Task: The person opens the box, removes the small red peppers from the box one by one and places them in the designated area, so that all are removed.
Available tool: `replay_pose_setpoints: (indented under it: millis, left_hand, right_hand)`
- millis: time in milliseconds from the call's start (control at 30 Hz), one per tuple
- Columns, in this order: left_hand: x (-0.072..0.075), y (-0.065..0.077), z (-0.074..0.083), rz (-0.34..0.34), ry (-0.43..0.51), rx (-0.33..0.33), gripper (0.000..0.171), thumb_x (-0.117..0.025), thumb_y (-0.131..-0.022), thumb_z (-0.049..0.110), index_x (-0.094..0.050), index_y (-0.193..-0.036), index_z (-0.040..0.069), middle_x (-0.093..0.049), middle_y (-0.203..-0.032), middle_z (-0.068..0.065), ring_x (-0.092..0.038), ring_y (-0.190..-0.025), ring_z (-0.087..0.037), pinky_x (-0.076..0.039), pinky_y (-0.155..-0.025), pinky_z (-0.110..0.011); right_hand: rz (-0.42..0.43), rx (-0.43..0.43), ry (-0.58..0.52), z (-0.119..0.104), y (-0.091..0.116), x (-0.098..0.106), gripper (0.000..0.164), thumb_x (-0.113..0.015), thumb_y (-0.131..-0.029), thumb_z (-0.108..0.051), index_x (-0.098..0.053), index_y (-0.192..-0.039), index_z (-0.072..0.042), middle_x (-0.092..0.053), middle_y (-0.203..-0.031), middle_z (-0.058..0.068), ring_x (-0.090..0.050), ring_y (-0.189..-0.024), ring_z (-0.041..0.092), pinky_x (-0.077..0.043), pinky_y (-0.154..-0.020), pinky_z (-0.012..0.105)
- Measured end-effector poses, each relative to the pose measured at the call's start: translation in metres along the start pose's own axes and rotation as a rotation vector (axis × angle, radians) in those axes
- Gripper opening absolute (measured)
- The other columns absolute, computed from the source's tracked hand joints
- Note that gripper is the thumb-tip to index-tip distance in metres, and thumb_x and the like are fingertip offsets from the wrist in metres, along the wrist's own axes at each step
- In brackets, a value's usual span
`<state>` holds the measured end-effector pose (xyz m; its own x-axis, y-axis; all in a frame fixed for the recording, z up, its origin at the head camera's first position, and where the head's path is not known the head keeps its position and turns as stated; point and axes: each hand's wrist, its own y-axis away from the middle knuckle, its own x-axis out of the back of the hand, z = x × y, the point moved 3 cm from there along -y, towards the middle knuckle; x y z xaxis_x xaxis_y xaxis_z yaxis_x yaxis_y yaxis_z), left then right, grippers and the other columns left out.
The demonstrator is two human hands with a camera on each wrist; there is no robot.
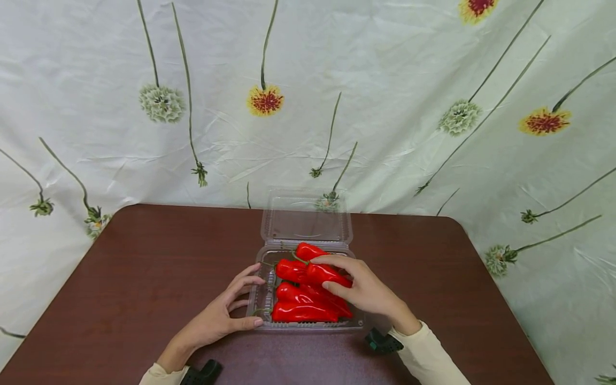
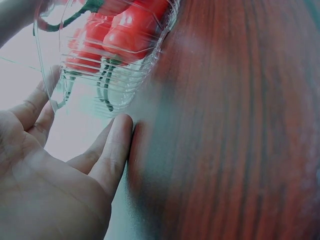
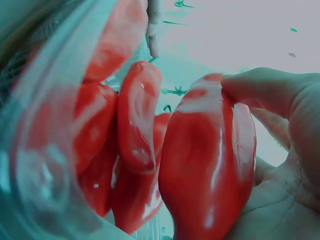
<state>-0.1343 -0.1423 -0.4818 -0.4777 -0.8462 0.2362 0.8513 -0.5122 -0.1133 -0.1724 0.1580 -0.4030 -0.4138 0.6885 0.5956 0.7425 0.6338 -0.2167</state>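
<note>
A clear plastic clamshell box [image 1: 308,326] lies open on the table, its lid [image 1: 308,227] tipped back behind it. Several glossy red peppers [image 1: 303,312] with green stems fill its tray. My right hand [image 1: 370,289] grips one red pepper [image 3: 205,170] between thumb and fingers at the top right of the pile, stem pointing left. Spread along the box's left side is my left hand [image 1: 216,315], thumb at the near left corner and fingertips at the left rim. The left wrist view shows its fingers [image 2: 112,155] fairly straight beside the ribbed wall.
The dark brown wooden table [image 1: 183,251] extends on both sides of the box. Behind it hangs a white cloth [image 1: 385,69] printed with flowers. A dark wrist strap [image 1: 382,342] sits on each wrist.
</note>
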Motion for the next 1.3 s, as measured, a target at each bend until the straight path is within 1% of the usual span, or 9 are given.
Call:
replay_pose_setpoints:
  millis: [100, 200, 300, 400, 600, 733, 933, 1100, 1300]
  left_hand:
    - [0.0, 0.0, 0.001, -0.003, -0.005, -0.002, 0.065, -0.077, -0.089, 0.01, -0.043, -0.144, 0.009, -0.012, -0.167, -0.004, -0.038, -0.137, -0.043, -0.045, -0.102, -0.023]
    - [0.001, 0.0, 0.001, -0.003, -0.012, -0.006, 0.065, -0.077, -0.088, 0.01, -0.044, -0.144, 0.009, -0.012, -0.166, -0.004, -0.038, -0.137, -0.044, -0.045, -0.102, -0.024]
    - [0.001, 0.0, 0.001, 0.002, -0.01, 0.0, 0.066, -0.077, -0.088, 0.01, -0.043, -0.144, 0.01, -0.013, -0.166, -0.004, -0.037, -0.137, -0.044, -0.045, -0.102, -0.023]
    - [0.001, 0.0, 0.0, 0.003, -0.002, 0.007, 0.066, -0.077, -0.088, 0.01, -0.043, -0.145, 0.01, -0.013, -0.166, -0.003, -0.036, -0.138, -0.045, -0.045, -0.102, -0.023]
    - [0.0, 0.0, 0.0, 0.002, -0.013, 0.004, 0.065, -0.078, -0.088, 0.011, -0.044, -0.143, 0.011, -0.013, -0.166, -0.002, -0.038, -0.137, -0.043, -0.045, -0.102, -0.023]
    - [0.001, 0.0, 0.0, 0.006, -0.011, 0.0, 0.065, -0.078, -0.087, 0.011, -0.044, -0.143, 0.01, -0.013, -0.166, -0.002, -0.038, -0.137, -0.043, -0.045, -0.102, -0.023]
    - [0.001, 0.0, 0.0, 0.006, -0.003, 0.009, 0.067, -0.078, -0.087, 0.011, -0.043, -0.144, 0.01, -0.013, -0.166, -0.002, -0.036, -0.138, -0.045, -0.045, -0.102, -0.022]
    - [0.001, 0.0, 0.0, 0.003, 0.004, 0.018, 0.067, -0.078, -0.088, 0.01, -0.042, -0.145, 0.009, -0.012, -0.166, -0.001, -0.034, -0.139, -0.045, -0.044, -0.102, -0.022]
    - [0.001, 0.0, 0.0, 0.001, -0.002, 0.016, 0.066, -0.077, -0.088, 0.01, -0.042, -0.145, 0.01, -0.012, -0.167, -0.001, -0.035, -0.139, -0.044, -0.045, -0.102, -0.023]
  right_hand:
    - [0.033, 0.023, -0.026, 0.0, 0.0, 0.005, 0.053, -0.071, -0.091, -0.003, -0.059, -0.139, -0.022, -0.061, -0.137, -0.001, -0.061, -0.116, 0.018, -0.057, -0.086, 0.03]
    - [0.058, 0.033, -0.071, 0.001, 0.001, 0.01, 0.054, -0.069, -0.091, 0.003, -0.059, -0.139, -0.018, -0.06, -0.14, 0.003, -0.063, -0.113, 0.021, -0.059, -0.081, 0.032]
    - [0.085, 0.03, -0.089, 0.004, 0.002, 0.015, 0.051, -0.068, -0.092, 0.004, -0.059, -0.138, -0.013, -0.058, -0.141, 0.007, -0.064, -0.109, 0.023, -0.059, -0.078, 0.031]
    - [0.12, 0.016, -0.071, 0.008, 0.004, 0.02, 0.048, -0.068, -0.092, 0.002, -0.06, -0.137, -0.013, -0.058, -0.141, 0.007, -0.063, -0.112, 0.023, -0.059, -0.08, 0.03]
    - [0.171, -0.006, -0.043, 0.013, 0.008, 0.029, 0.049, -0.069, -0.092, 0.002, -0.061, -0.136, -0.017, -0.056, -0.142, 0.005, -0.053, -0.129, 0.023, -0.057, -0.089, 0.031]
    - [0.199, -0.013, -0.023, 0.015, 0.009, 0.035, 0.048, -0.068, -0.093, 0.001, -0.061, -0.136, -0.018, -0.054, -0.142, 0.004, -0.051, -0.131, 0.024, -0.055, -0.093, 0.03]
    - [0.244, -0.071, 0.008, 0.021, 0.015, 0.044, 0.047, -0.069, -0.092, -0.001, -0.061, -0.135, -0.019, -0.052, -0.142, 0.003, -0.051, -0.127, 0.022, -0.054, -0.091, 0.03]
    - [0.297, -0.105, 0.031, 0.032, 0.021, 0.053, 0.049, -0.07, -0.091, 0.0, -0.061, -0.136, -0.018, -0.051, -0.142, 0.003, -0.052, -0.124, 0.019, -0.052, -0.09, 0.026]
    - [0.342, -0.144, 0.003, 0.046, 0.026, 0.063, 0.049, -0.069, -0.092, 0.0, -0.059, -0.137, -0.015, -0.05, -0.142, 0.008, -0.056, -0.115, 0.026, -0.056, -0.083, 0.027]
